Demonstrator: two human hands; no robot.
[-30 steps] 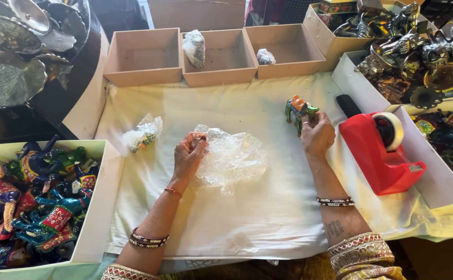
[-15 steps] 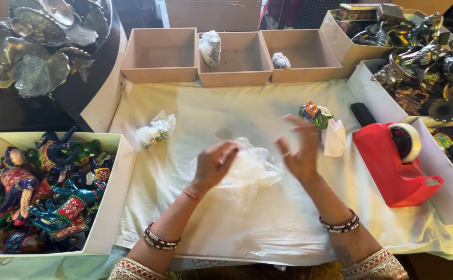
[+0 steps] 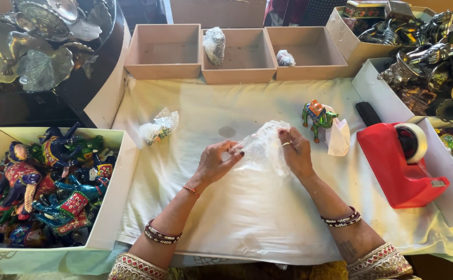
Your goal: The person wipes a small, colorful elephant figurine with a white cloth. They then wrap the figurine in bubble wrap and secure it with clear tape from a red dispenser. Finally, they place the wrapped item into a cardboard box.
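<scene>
While a box (image 3: pixel 107 207) of painted animal figures sits at the far left, full and unwrapped, one wrapped bundle (image 3: pixel 159 126) lies on the cloth (image 3: pixel 257 218) just right of it; further back stand three trays (image 3: pixel 164 52), the first bare, the next two each holding a wrapped piece; at centre the left hand (image 3: pixel 215 162) pinches one edge of a bubble wrap sheet (image 3: pixel 261 145) and the right hand (image 3: pixel 295 150) grips the other, both closed on it and spreading it over the cloth; just beside the right hand a green elephant (image 3: pixel 317 116) stands bare, apart from the sheet; a red tape dispenser (image 3: pixel 400 166) waits at the right; judging by this, a few pieces are done and the elephant and many more are left.
</scene>
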